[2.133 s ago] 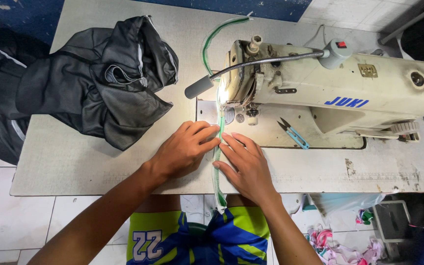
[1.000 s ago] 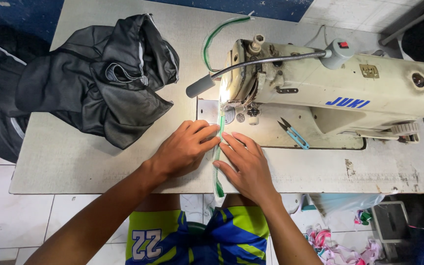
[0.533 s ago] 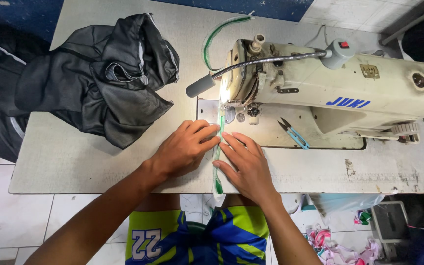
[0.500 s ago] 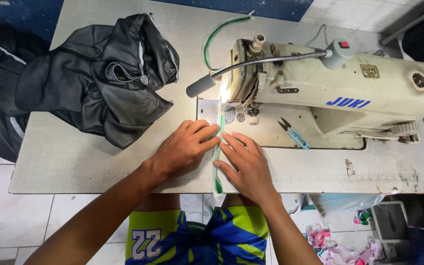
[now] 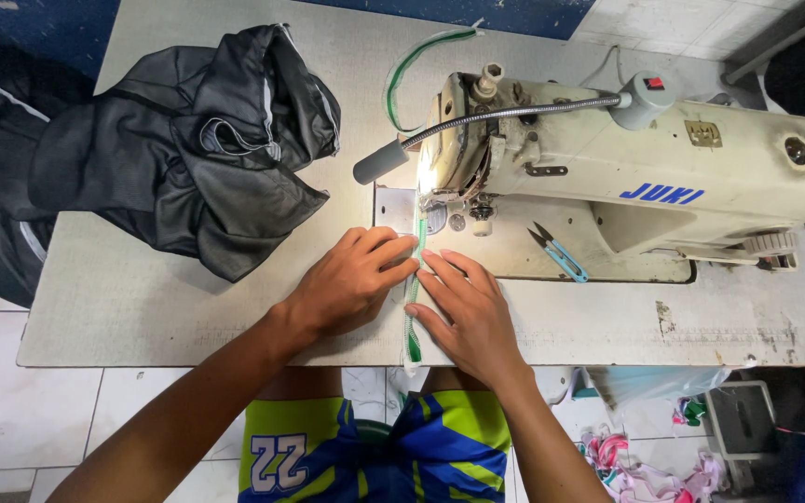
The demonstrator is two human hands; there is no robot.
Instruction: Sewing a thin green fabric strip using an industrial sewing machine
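Strip: the narrow green strip [image 5: 412, 298] runs from under the sewing machine [image 5: 626, 177] head toward your table edge, its end hanging over.
Left hand: your left hand [image 5: 351, 284] lies flat, fingers pressing the strip's left side.
Right hand: your right hand [image 5: 468, 312] lies flat, open, along its right side.
Room: bare table [image 5: 142, 307] left of your hands; a dark jacket [image 5: 188, 149] is heaped farther back, blue snips [image 5: 556, 253] to the right.
Hidden: the needle area is glare-lit, hard to make out.

Table [image 5: 142, 307] (garments [image 5: 188, 149], sewing machine [image 5: 626, 177])
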